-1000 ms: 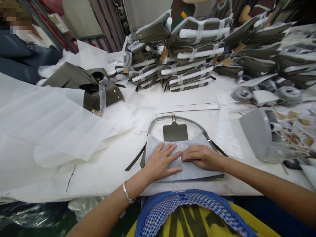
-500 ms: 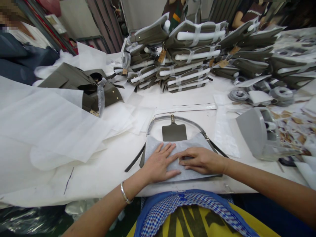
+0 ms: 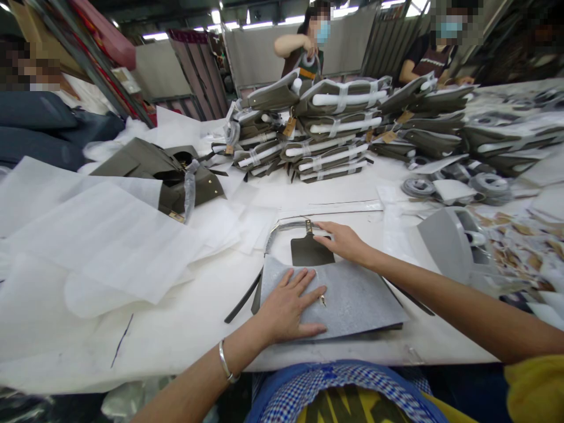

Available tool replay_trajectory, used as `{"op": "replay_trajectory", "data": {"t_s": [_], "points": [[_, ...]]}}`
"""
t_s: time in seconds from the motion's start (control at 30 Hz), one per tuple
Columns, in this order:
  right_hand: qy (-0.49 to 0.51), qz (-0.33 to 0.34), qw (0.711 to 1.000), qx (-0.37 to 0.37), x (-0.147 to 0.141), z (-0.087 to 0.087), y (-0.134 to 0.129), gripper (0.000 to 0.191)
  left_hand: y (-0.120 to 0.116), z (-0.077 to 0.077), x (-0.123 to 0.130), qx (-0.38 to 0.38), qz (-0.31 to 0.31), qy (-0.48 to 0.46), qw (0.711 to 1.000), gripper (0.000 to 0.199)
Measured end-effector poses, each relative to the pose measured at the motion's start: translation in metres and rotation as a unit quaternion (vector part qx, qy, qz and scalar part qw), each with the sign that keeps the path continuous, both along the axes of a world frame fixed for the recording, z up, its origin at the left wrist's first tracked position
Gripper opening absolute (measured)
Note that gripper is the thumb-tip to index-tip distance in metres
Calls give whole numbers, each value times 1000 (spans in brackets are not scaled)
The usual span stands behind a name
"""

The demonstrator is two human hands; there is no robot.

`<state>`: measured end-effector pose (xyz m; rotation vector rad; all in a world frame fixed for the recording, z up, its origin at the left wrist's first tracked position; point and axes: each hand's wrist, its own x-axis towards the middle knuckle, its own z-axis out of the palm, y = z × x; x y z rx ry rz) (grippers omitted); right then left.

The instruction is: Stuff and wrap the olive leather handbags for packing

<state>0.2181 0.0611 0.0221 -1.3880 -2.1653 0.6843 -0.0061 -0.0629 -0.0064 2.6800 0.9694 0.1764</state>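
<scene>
An olive handbag point(image 3: 257, 298) lies at the table's front edge, its front covered by a grey protective sheet point(image 3: 352, 288). A small gold-coloured clasp piece point(image 3: 323, 300) pokes through the sheet. My left hand point(image 3: 288, 308) rests flat on the sheet, fingers spread. Beyond the sheet lies the bag's olive flap tab point(image 3: 311, 251), with metal hardware point(image 3: 309, 227) at its far end. My right hand point(image 3: 346, 242) is over the tab's right side, thumb and fingers apart, fingertips close to the hardware. Part of the wrapped handle point(image 3: 272, 238) is hidden behind my right hand.
Wrapped olive bags point(image 3: 339, 126) are stacked at the back. Another olive bag point(image 3: 136, 161) stands at left behind loose white sheets point(image 3: 110, 235). At right are a clear holder point(image 3: 449, 238), rolled grey straps point(image 3: 418, 187) and brown tags point(image 3: 533, 244). Two people point(image 3: 304, 53) are behind the stacks.
My right hand has left the small clasp piece on the sheet and moved forward to the flap tab's hardware. My left hand stays flat on the sheet. The camera view has tilted up.
</scene>
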Motion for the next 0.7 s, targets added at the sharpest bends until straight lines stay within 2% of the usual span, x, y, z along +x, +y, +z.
{"op": "replay_trajectory", "data": {"t_s": [0.07, 0.13, 0.23, 0.33, 0.4, 0.47, 0.57, 0.7], "points": [[-14, -25, 999, -34, -9, -2, 18, 52, 0, -1, 0, -2, 1, -2, 1000, 82], [-4, -21, 998, -56, -11, 1, 20, 54, 0, 0, 0, -7, 1, -4, 1000, 81], [51, 37, 997, -47, 1, 10, -7, 42, 0, 1, 0, -8, 2, -10, 1000, 81], [83, 174, 981, 1, 20, 14, -50, 27, 0, 3, 1, 5, 6, -25, 1000, 80], [56, 239, 969, 28, 31, 10, -74, 28, -1, 3, 1, 12, 7, -36, 999, 78], [18, 274, 961, 41, 38, 2, -90, 33, -2, 4, 2, 13, 8, -42, 999, 76], [-20, 304, 951, 43, 42, -11, -99, 39, -3, 5, 2, 13, 9, -47, 999, 72], [-22, 314, 948, 49, 43, -23, -97, 44, -6, 0, 2, 42, 11, -65, 997, 72]]}}
